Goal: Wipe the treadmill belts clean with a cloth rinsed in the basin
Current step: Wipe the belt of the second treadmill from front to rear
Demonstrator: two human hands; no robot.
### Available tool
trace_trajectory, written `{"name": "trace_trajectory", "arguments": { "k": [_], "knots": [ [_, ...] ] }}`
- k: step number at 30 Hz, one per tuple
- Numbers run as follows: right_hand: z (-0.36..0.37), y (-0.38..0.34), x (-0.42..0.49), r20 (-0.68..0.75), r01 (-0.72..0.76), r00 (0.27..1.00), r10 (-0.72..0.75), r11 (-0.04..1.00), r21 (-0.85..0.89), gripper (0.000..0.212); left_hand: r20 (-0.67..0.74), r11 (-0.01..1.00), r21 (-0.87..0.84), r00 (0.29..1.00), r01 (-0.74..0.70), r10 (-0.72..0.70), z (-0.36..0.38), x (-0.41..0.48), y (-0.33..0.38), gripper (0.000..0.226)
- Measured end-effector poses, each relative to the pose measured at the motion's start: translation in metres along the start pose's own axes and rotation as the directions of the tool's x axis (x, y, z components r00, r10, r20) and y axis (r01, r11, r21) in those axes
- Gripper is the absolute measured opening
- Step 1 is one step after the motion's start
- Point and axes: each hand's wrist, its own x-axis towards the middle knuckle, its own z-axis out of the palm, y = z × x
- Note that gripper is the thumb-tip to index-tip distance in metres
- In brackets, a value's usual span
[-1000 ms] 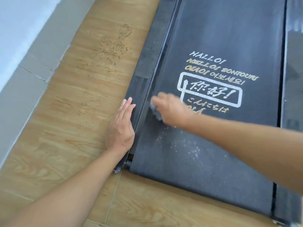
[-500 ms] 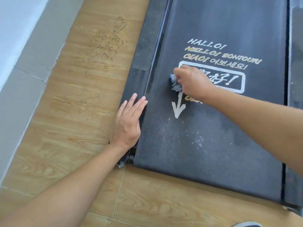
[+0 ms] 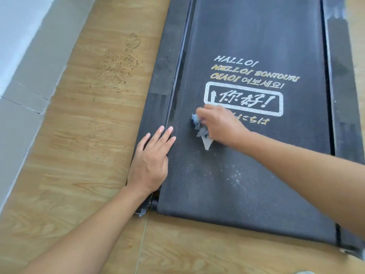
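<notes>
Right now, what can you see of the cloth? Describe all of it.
The cloth is a small, crumpled grey-blue rag, bunched into a wad. The right hand grips it, fingers curled over it, so only its left edge shows. It lies on the dark treadmill belt, just below the white printed frame's left corner and above the printed arrowhead.

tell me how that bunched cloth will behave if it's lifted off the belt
Probably floppy: the cloth lies crumpled in irregular folds under the right hand. Likely light, since one hand bunches it whole. It may drag rather than slide on the matte treadmill belt.
</notes>
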Motion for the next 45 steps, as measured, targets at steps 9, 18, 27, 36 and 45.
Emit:
{"name": "trace_trajectory", "arguments": {
  "k": [9,18,27,36,45],
  "knots": [
    [-0.057,0.037,0.023,0.322,0.015,0.946,0.028,0.991,-0.133,0.022,0.002,0.999,0.027,1.000,0.023,-0.024,-0.003,0.004,0.005,0.045],
    [0.038,-0.076,-0.126,0.260,0.334,0.900,-0.350,0.937,0.104,0.032,0.002,0.998,0.032,0.999,0.052,-0.052,-0.006,0.006,0.007,0.040],
    [-0.012,0.045,-0.023,-0.085,-0.061,0.994,0.065,0.997,0.049,0.014,0.008,0.998,0.064,1.000,0.026,-0.027,-0.003,0.005,0.006,0.041],
    [0.041,-0.055,-0.153,0.121,0.292,0.946,-0.302,0.952,0.095,0.021,0.055,0.985,0.173,0.998,-0.009,-0.001,0.000,0.006,0.007,0.040],
    [-0.018,0.070,-0.037,-0.123,0.077,0.990,-0.073,0.997,0.027,0.014,0.067,0.983,0.172,0.995,0.057,-0.069,-0.002,0.008,0.015,0.050]
  ]
}}
